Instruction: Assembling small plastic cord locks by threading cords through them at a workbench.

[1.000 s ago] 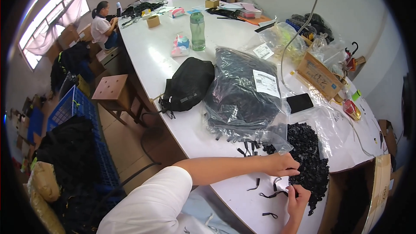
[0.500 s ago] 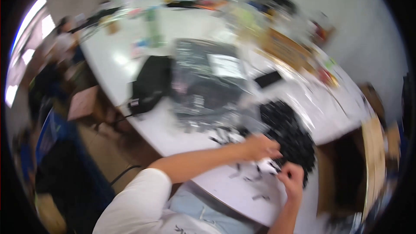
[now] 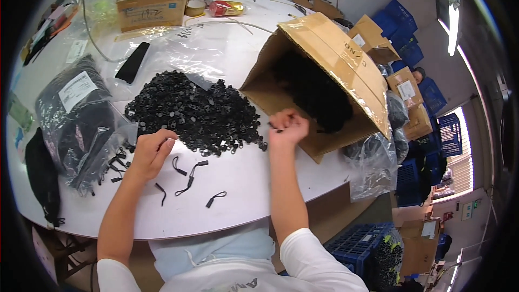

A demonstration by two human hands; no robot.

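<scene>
A heap of small black plastic pieces lies on the white table. At its near left edge is my left hand, thumb and fingers pressed together; whatever they hold, if anything, is hidden. My right hand is closed at the mouth of a tipped cardboard box, with a small black piece poking out from the fingers. Dark contents fill part of this box. Between my forearms lie several loose black cord-loop zipper pulls, with more beside my left wrist.
On the left are a clear bag of black goods and a black pouch. Behind the heap lie a flat black slab, plastic sheeting and a small carton. Blue crates stand right of the table.
The view has swung to the right. My hands, close together before, are now apart: the right one is at the box mouth, the left at the heap's near edge.
</scene>
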